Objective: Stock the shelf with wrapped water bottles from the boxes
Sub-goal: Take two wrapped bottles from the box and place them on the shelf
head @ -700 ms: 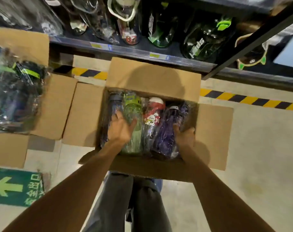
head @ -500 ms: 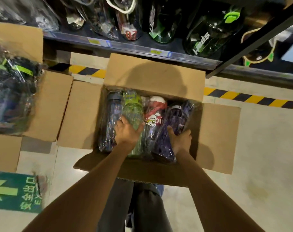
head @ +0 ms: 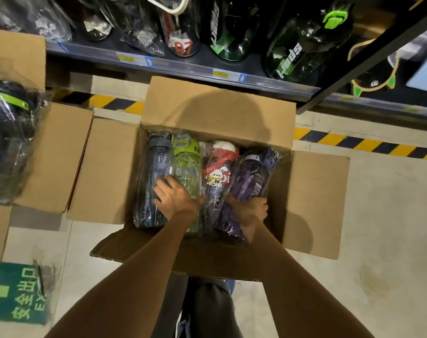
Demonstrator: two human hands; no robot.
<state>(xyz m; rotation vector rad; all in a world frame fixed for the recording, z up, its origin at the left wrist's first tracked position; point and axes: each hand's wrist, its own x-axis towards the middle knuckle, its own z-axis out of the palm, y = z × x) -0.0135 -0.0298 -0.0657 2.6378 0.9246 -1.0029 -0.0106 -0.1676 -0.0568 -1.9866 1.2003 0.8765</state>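
An open cardboard box stands on the floor below the shelf. Side by side in it lie plastic-wrapped bottles: a dark grey bottle, a green bottle, a red and white bottle and a purple bottle. My left hand lies over the green bottle's lower half, fingers curled down its left side and thumb on its right. The purple bottle's lower part is gripped by my right hand. The shelf holds several wrapped bottles, among them a large dark green one.
A second open box at the left holds wrapped dark bottles. Yellow-black tape runs along the floor under the shelf. A black shelf upright slants at the right. A green floor sign lies at the lower left.
Both hands have slid deeper into the box. The left settled round the green bottle; the right closed on the purple bottle. The view moved closer to the box.
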